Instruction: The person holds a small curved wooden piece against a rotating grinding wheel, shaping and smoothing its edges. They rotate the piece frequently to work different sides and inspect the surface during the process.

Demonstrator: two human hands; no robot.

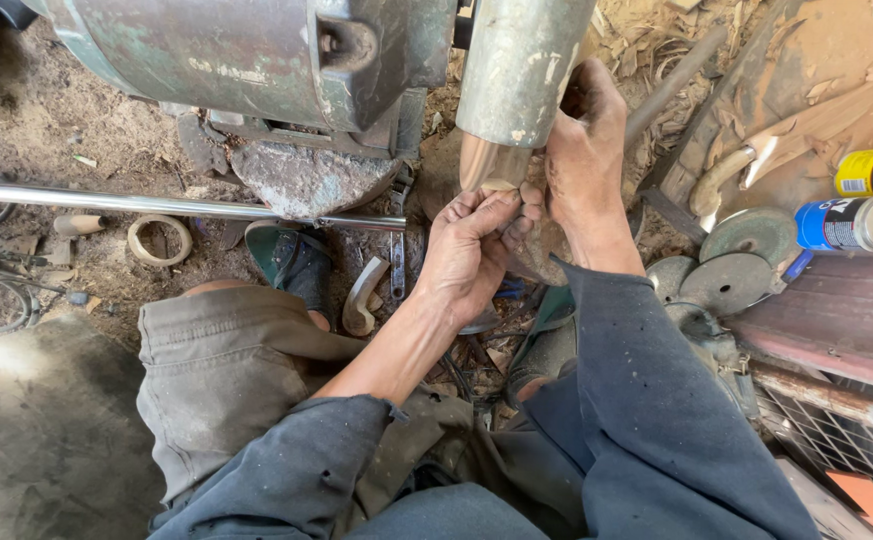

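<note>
Wooden piece (486, 165), pale and smoothly rounded, sits at the middle of the scene under a grey metal sleeve (518, 65), looking already shaped and glossy. Left hand (471, 250) pinches a small tan scrap (499, 185) against its lower edge, fingers closed on it. Right hand (581, 160) wraps around the piece from the right, gripping it. Farther off, a green machine housing (256, 50) stands over shavings; smoothing seems near its end.

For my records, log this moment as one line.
left hand: pinches small tan piece | right hand: grips metal cylinder | spray cans at right
</note>
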